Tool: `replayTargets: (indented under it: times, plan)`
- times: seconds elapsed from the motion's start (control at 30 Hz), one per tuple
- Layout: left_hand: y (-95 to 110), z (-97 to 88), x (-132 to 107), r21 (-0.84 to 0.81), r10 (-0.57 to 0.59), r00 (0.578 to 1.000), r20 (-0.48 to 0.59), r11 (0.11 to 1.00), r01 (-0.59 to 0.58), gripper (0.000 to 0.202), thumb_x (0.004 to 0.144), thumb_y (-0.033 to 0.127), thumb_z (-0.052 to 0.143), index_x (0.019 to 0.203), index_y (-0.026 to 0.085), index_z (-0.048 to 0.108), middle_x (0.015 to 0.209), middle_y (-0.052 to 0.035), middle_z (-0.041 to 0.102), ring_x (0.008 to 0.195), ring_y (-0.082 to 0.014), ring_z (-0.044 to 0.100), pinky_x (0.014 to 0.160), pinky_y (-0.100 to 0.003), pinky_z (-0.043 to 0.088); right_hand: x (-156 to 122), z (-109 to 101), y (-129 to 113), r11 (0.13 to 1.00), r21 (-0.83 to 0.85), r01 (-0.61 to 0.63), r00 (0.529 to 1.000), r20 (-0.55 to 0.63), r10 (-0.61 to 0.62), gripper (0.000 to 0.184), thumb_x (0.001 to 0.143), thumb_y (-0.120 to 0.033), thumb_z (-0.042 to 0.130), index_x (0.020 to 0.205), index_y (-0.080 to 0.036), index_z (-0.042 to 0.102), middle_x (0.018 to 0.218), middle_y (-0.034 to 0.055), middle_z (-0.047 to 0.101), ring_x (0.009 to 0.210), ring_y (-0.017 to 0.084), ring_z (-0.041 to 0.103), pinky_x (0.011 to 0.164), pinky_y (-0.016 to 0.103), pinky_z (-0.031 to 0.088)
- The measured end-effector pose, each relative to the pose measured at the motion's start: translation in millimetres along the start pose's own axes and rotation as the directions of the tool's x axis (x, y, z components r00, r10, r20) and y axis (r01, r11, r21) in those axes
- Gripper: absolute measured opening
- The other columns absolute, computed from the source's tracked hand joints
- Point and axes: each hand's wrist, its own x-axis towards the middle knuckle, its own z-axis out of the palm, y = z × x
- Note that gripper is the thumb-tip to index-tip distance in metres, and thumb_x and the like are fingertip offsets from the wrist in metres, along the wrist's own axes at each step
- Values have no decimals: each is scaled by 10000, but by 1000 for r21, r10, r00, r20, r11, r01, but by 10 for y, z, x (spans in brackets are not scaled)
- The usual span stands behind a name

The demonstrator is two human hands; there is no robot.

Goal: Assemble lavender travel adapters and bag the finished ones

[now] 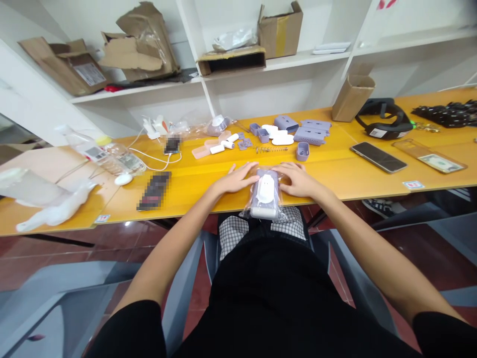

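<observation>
My left hand (236, 179) and my right hand (296, 180) press on either side of a clear plastic bag (265, 211) at the yellow table's front edge (194, 208). Inside the bag lies a lavender and white device (265, 191), its lower end overhanging the edge toward my lap. Just beyond my hands, a lavender plastic cup (303, 151) stands near a thin metal spring (272, 149). Further back lie lavender casing parts (312, 132), white moulded pieces (282, 140) and white cylinders (223, 145).
A smartphone (378, 157), a black headset (383, 119) and a banknote in a clear sleeve (436, 161) lie to the right. A pixelated dark object (154, 191), a white mouse (122, 179) and a plastic bottle (115, 159) lie left. Cardboard boxes (231, 60) sit on white shelves behind.
</observation>
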Motion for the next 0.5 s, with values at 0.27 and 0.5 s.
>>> replayTargets:
  times: [0.27,0.5]
  plan:
    - [-165,-244,182,-71,-13,912,-410,997,-18,582,1081,556,357,1472,187,581,1600,-143,585,1525,-309,509,1322,-514,324,-51,5,34,960,-105,-260,960,-139,245,447,999,-573,560,1186,-240,792,1365,154,727,1264,421,603,1031,631,399]
    - [6,-249,-290,-185,-72,931,-357,983,5,714,1049,651,424,1589,184,445,1699,-175,456,1573,-359,447,1313,-554,340,-196,67,-93,939,-150,-308,945,-166,283,566,1002,-560,534,1454,-244,659,1498,183,655,1388,462,534,1078,726,395]
